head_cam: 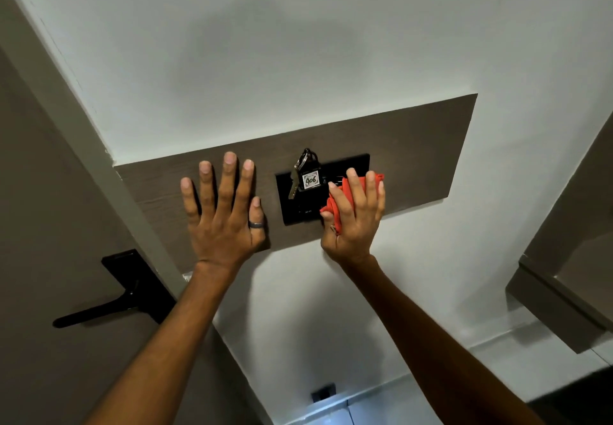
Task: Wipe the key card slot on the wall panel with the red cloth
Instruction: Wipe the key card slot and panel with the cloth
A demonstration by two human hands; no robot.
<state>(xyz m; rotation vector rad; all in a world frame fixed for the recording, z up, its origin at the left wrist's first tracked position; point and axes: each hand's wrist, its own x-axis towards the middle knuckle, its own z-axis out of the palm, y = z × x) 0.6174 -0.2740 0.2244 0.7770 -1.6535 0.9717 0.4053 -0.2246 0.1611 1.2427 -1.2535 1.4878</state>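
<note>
White wall (298, 43) carries a brown wall panel (414, 146) with a black key card slot (295, 205). Right hand (355, 215) clamps the red cloth (335, 205) against the slot's right edge; left hand (225, 212) lies flat, fingers spread, near the panel's left edge.

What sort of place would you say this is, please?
Probably a hotel room entryway: a key tag numbered 906 hangs in a black key card slot on the wall panel, beside a door handle.
</note>
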